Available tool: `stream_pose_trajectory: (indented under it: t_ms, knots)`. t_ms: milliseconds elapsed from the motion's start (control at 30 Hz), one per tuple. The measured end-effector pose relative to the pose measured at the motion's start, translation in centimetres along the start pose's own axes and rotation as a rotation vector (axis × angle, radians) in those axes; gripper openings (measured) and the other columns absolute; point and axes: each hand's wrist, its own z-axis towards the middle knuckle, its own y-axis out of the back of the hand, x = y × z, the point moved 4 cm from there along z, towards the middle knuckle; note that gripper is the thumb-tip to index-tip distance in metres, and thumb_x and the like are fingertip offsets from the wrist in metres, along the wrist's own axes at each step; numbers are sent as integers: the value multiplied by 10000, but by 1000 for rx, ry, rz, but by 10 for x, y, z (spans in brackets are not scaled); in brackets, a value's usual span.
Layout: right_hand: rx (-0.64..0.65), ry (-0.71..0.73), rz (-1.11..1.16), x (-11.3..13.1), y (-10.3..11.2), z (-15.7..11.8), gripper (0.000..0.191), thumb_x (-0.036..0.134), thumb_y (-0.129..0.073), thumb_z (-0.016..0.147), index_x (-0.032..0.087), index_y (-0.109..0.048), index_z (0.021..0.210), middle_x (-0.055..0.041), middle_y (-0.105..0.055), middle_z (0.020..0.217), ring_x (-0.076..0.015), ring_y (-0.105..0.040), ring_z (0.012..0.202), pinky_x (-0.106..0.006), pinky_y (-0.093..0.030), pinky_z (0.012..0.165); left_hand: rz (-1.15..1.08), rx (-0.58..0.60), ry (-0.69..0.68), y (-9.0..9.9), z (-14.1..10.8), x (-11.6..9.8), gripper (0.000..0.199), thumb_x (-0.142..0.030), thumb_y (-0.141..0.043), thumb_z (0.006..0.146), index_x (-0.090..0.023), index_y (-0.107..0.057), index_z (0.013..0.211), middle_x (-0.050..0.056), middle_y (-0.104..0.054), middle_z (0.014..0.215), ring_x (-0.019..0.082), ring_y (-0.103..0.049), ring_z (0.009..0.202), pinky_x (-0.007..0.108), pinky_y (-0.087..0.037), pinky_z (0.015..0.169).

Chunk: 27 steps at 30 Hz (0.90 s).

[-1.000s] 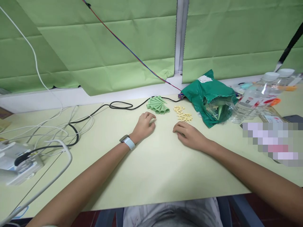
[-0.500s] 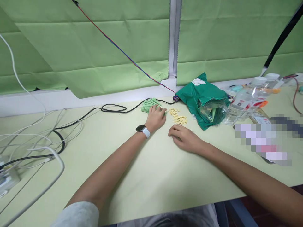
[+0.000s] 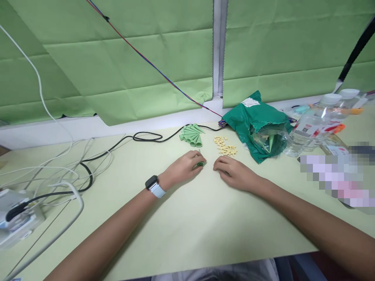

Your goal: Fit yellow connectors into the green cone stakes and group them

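Back from the pile of green paper cones (image 3: 191, 134), my left hand (image 3: 182, 169) has fingers pinching a small green cone (image 3: 200, 164) over the counter (image 3: 187, 234); my right hand (image 3: 236, 175) lies curled, empty, near yellow paper bits (image 3: 225, 146). A loose pinch could drop the cone; a careless nudge could scatter the bits.

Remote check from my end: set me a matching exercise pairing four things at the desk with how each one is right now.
Things:
1. Left hand
2. Right hand
3. Green paper cones
4. Small yellow pieces

States:
A. Loose heap beside the green plastic bag
B. Cupped over a small green piece
C. Resting on the desk, nothing visible in it
D. Fanned cluster, left of the heap

Pairs: 1-B, 2-C, 3-D, 4-A
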Motion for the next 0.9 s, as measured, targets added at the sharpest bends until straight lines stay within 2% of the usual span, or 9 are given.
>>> stream_pose_trajectory:
  t_ms: [67,200,300,367,433,567,733,833,900]
  knots:
    - [1,0,2,-1,0,0,280,58,-495,923,215,-674,1071,-91,-661,1066,-242,-610,1010,-380,-508,881,-51,7,43,5,-20,-5,333,-204,-500,979,-240,-638,1280,96,-606,1265,251,-586,1203,394,-493,1016]
    - [22,-13,4,-4,0,0,272,69,-473,936,214,-662,1068,-90,-655,1087,-234,-616,1010,-370,-510,878,-164,6,139,6,-50,-8,515,-65,-437,936,-284,-574,1382,77,-523,1439,230,-545,1305,374,-490,1061]
    - [10,-16,-14,-6,4,-1,271,76,-459,940,207,-656,1074,-89,-656,1092,-228,-618,1010,-365,-510,881,-190,-32,148,5,-59,-8,595,-10,-396,920,-293,-541,1423,73,-525,1440,217,-529,1325,375,-483,1076]
    - [-49,-30,-50,-8,11,-1,262,90,-459,943,202,-655,1077,-91,-659,1089,-234,-615,1031,-372,-503,903,-180,-61,128,5,-60,-7,578,-8,-398,925,-293,-565,1399,71,-555,1400,211,-548,1294,378,-487,1067]
    - [-131,-83,-102,-14,19,-1,245,111,-462,946,196,-659,1065,-93,-663,1082,-244,-610,1058,-379,-493,926,-157,-80,107,5,-60,-5,529,-27,-419,936,-296,-604,1352,64,-579,1368,210,-559,1272,382,-488,1061]
    - [-240,-296,-258,-32,31,-4,213,167,-489,941,179,-675,1044,-109,-658,1082,-271,-602,1063,-389,-484,909,-113,-154,108,8,-60,1,427,-110,-490,965,-297,-632,1322,72,-616,1305,227,-571,1237,406,-492,1041]
    - [-205,-488,-456,-48,33,-9,253,237,-522,930,152,-686,1102,-139,-637,1069,-305,-588,1039,-391,-473,800,-228,-345,189,16,-63,6,289,-259,-626,951,-265,-671,1236,72,-662,1169,205,-642,1028,378,-538,927]
    - [-184,-501,-495,-50,31,-10,211,252,-536,926,173,-701,1032,-130,-643,1036,-300,-587,1010,-375,-456,749,-404,-498,296,20,-65,12,320,-333,-660,937,-256,-674,1248,69,-664,1188,189,-657,983,362,-551,918]
    - [-180,-484,-501,-51,31,-11,177,239,-541,919,185,-701,973,-125,-650,1001,-296,-586,983,-366,-443,718,-531,-546,389,21,-66,17,362,-374,-652,940,-249,-665,1279,66,-672,1162,193,-666,987,367,-555,935]
